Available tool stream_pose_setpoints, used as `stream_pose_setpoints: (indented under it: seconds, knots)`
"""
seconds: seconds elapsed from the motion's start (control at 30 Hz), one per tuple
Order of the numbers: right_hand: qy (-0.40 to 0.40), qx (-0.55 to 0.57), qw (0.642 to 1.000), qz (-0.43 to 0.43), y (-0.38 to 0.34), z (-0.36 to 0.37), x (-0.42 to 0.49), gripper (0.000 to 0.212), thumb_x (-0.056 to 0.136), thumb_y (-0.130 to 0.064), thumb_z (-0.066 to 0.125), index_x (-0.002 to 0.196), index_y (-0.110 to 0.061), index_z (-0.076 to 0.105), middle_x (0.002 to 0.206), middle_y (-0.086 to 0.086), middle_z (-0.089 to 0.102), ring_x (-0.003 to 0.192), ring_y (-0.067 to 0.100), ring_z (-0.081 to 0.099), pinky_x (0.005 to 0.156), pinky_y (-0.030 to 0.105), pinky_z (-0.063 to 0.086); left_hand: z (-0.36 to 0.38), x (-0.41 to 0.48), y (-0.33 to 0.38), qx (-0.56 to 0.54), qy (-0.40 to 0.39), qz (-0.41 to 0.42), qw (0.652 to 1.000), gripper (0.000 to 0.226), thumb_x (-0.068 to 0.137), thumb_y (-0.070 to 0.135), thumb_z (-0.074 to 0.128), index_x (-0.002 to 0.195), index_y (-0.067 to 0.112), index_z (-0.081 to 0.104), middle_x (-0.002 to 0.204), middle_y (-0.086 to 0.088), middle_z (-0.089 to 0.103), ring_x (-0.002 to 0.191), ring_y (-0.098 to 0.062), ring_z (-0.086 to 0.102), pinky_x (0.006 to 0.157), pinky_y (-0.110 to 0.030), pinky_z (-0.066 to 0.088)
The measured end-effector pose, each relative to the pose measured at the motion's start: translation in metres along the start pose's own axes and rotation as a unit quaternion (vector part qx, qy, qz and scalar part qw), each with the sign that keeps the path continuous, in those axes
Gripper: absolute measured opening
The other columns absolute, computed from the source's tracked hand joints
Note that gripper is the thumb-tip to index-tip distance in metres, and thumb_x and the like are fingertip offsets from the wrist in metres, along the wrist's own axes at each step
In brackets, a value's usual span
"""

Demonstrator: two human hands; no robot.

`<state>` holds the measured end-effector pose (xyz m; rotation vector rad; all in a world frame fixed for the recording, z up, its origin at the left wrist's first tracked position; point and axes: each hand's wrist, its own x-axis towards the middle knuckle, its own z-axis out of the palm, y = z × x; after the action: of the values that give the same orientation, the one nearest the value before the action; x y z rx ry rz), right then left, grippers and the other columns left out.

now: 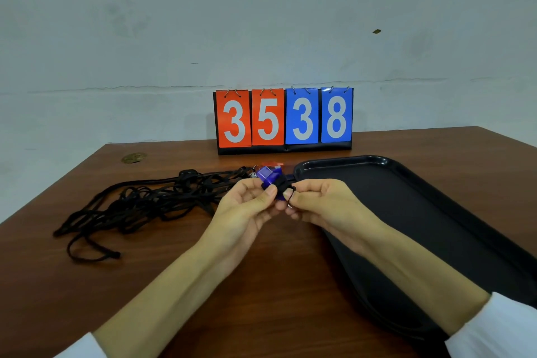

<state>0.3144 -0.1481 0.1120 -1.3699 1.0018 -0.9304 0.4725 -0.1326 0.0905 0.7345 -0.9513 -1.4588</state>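
While both hands meet at the centre of the frame, the blue whistle [270, 177] sits between them, held up above the table [203, 270], just left of the black tray's [406, 183] left rim.

Left hand [247, 205]: fingers curled, thumb pressed against the whistle's lower side; it grips the whistle body.

Right hand [319, 200]: thumb and forefinger pinch the black cord [283, 185] wrapped over the whistle. A small metal ring [289, 206] shows at the fingertips; whether it is held or only hanging, I cannot tell.

Both forearms enter from the lower edge, with white sleeves at the lower corners.

Surroundings: a tangled pile of black lanyards [145, 200] lies on the table at centre left, its strands running toward the whistle. A red object [271, 163] lies just behind the whistle, mostly hidden. A flip scoreboard [284, 119] stands upright at the table's far edge, upper centre, reading 3 5 in red and 3 8 in blue. The tray fills the right side.
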Motion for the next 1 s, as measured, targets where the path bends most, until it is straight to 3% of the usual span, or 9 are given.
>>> stream_pose_setpoints:
  seconds: [0.17,0.3,0.4,0.53,0.7,0.83,1.0]
  knots:
    - [0.059,-0.1,0.993,-0.021,0.004,0.002,0.002,0.014,0.082,-0.023,0.068,0.093,-0.014,0.07,0.078,0.004,0.072,0.071,0.01,0.064,0.07,0.021,0.053,-0.003,0.002,-0.006,0.027,0.016,-0.017,0.999,0.022,0.084,0.01,0.058,0.105,0.005,0.053,0.086,-0.01,0.067,0.075,-0.017,0.069,0.075,-0.027,0.057]
    - [0.06,-0.185,0.98,-0.046,0.008,0.004,0.004,0.023,0.089,-0.011,0.057,0.109,-0.018,0.066,0.09,0.001,0.071,0.083,0.011,0.068,0.079,0.024,0.055,-0.007,0.008,-0.011,0.01,0.041,-0.051,0.998,0.012,0.088,0.006,0.055,0.1,0.006,0.054,0.095,-0.014,0.067,0.085,-0.022,0.067,0.08,-0.03,0.053]
    - [0.042,-0.141,0.989,-0.029,0.006,0.006,0.004,0.028,0.091,-0.004,0.048,0.107,-0.016,0.067,0.095,0.003,0.069,0.089,0.016,0.066,0.084,0.032,0.056,-0.01,0.009,-0.01,0.002,0.042,-0.056,0.998,0.016,0.089,0.005,0.053,0.105,0.003,0.054,0.105,-0.019,0.065,0.093,-0.025,0.065,0.082,-0.031,0.056]
    - [0.056,-0.146,0.987,-0.041,0.003,0.008,0.004,0.029,0.087,-0.022,0.062,0.115,-0.019,0.064,0.104,-0.004,0.067,0.094,0.007,0.063,0.084,0.026,0.054,-0.009,0.006,-0.01,0.023,0.02,-0.054,0.998,0.022,0.088,0.004,0.054,0.109,-0.002,0.055,0.103,-0.019,0.065,0.093,-0.026,0.066,0.081,-0.03,0.057]
    - [0.063,-0.301,0.949,-0.072,-0.001,0.009,-0.003,0.046,0.079,-0.028,0.071,0.122,-0.022,0.059,0.113,-0.008,0.063,0.095,0.002,0.059,0.079,0.015,0.049,-0.006,-0.002,-0.012,0.147,0.063,-0.019,0.987,0.017,0.083,0.003,0.063,0.099,-0.002,0.06,0.088,-0.016,0.069,0.077,-0.022,0.07,0.066,-0.03,0.059]
    - [0.073,-0.332,0.94,-0.036,-0.001,0.004,0.007,0.043,0.075,-0.024,0.075,0.116,-0.021,0.064,0.111,-0.008,0.066,0.093,0.002,0.06,0.085,0.022,0.051,-0.006,-0.004,-0.017,0.234,0.075,0.014,0.969,0.015,0.086,0.007,0.062,0.101,0.004,0.065,0.084,-0.007,0.073,0.077,-0.017,0.072,0.067,-0.027,0.059]
    - [0.148,-0.374,0.916,-0.005,-0.017,-0.041,0.054,0.038,0.077,-0.016,0.073,0.113,-0.01,0.065,0.108,0.006,0.067,0.075,0.004,0.059,0.059,0.014,0.046,-0.006,0.003,-0.011,0.188,0.093,0.015,0.978,0.019,0.095,0.008,0.05,0.109,0.013,0.061,0.103,-0.004,0.07,0.091,-0.015,0.07,0.074,-0.026,0.057]
